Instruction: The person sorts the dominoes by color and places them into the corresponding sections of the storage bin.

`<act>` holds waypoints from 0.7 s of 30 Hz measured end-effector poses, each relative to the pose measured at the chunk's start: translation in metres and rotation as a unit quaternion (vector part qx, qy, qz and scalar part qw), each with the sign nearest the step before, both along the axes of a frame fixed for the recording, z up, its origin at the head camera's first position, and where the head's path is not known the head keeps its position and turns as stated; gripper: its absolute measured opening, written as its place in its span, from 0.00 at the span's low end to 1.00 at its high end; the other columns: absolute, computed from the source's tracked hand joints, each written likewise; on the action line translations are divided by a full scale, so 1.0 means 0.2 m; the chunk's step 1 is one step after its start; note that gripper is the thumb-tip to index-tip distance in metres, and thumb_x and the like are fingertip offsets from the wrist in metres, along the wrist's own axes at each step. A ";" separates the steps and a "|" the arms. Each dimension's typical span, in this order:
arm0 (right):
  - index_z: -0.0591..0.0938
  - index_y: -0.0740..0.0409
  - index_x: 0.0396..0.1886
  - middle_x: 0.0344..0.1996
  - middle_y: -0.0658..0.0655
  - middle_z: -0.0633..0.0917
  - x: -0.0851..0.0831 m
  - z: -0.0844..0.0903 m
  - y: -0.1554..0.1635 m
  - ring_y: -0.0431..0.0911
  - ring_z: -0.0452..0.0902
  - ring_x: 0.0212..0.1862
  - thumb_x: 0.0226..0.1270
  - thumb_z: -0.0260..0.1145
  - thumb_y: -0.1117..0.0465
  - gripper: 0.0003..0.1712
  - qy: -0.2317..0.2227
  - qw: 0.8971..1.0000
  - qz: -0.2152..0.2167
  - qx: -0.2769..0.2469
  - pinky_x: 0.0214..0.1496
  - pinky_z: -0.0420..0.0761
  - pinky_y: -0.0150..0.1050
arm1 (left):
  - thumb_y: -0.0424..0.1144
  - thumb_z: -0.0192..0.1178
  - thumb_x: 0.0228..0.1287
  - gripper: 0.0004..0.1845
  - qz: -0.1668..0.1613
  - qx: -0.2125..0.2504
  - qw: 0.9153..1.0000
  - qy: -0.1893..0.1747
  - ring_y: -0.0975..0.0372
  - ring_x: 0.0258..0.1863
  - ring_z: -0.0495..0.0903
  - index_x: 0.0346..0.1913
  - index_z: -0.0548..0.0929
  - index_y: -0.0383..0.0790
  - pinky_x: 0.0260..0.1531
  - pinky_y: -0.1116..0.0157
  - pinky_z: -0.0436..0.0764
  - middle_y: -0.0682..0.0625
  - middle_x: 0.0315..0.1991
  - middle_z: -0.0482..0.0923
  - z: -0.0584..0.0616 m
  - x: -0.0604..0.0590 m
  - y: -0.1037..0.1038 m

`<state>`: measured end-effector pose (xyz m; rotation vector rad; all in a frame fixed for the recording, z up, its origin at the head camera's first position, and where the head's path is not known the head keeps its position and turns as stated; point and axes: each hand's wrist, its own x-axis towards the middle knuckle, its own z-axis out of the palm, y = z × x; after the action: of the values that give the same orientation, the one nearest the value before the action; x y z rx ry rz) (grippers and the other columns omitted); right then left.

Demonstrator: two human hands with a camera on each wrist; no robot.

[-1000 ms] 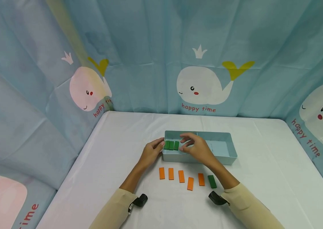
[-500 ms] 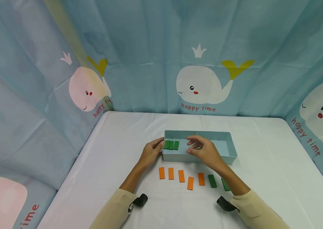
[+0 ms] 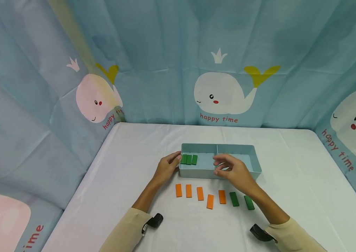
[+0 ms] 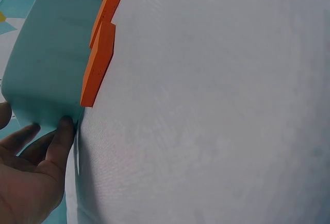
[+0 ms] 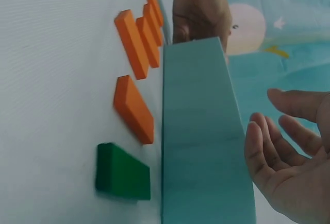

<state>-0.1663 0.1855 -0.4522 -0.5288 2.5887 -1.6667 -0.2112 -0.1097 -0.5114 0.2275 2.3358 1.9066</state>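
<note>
Left hand steadies the tray while the right hangs empty above its near wall.

The left hand (image 3: 166, 167) rests relaxed fingers against the left end of the shallow pale-blue two-compartment tray (image 3: 196, 172), where three dark green rectangular tiles (image 3: 189, 159) sit far left. Five flat orange rectangular tiles (image 3: 200, 194) and two green tiles (image 3: 241, 200) lie near the tray on the white tablecloth (image 3: 127, 168). The right hand (image 3: 234, 170), loosely open, holds nothing; dropping carelessly, its wrist could scatter that row.

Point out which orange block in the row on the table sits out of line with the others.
The fourth orange block from the left. It lies lower, nearer the person, and slightly tilted, while the other four form a straight line in front of the tray.
</note>
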 end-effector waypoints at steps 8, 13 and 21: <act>0.81 0.57 0.66 0.53 0.64 0.87 0.05 -0.01 0.08 0.45 0.87 0.46 0.70 0.76 0.64 0.27 -0.022 1.000 0.005 -0.002 0.52 0.87 0.33 | 0.50 0.55 0.84 0.29 0.005 -0.006 1.000 -0.001 0.49 0.72 0.77 0.78 0.72 0.38 0.64 0.54 0.83 0.40 0.75 0.74 0.00 0.00 0.00; 0.80 0.60 0.67 0.54 0.66 0.86 0.06 -0.03 0.13 0.44 0.87 0.47 0.71 0.76 0.62 0.27 -0.030 0.999 0.012 -0.006 0.51 0.87 0.34 | 0.50 0.55 0.85 0.29 0.004 -0.001 1.000 0.001 0.49 0.72 0.77 0.78 0.72 0.37 0.64 0.54 0.83 0.40 0.75 0.74 0.00 0.00 0.00; 0.80 0.61 0.68 0.55 0.66 0.85 0.11 -0.04 0.21 0.44 0.87 0.48 0.72 0.75 0.60 0.28 -0.043 0.999 0.018 -0.003 0.50 0.87 0.35 | 0.50 0.55 0.85 0.30 0.000 -0.003 1.000 -0.004 0.49 0.73 0.76 0.79 0.71 0.37 0.64 0.55 0.83 0.39 0.76 0.72 0.01 0.00 0.00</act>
<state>-0.1442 0.2272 -0.4592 -0.4883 2.4999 -1.6484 -0.2105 -0.1098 -0.5098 0.2180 2.3360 1.8956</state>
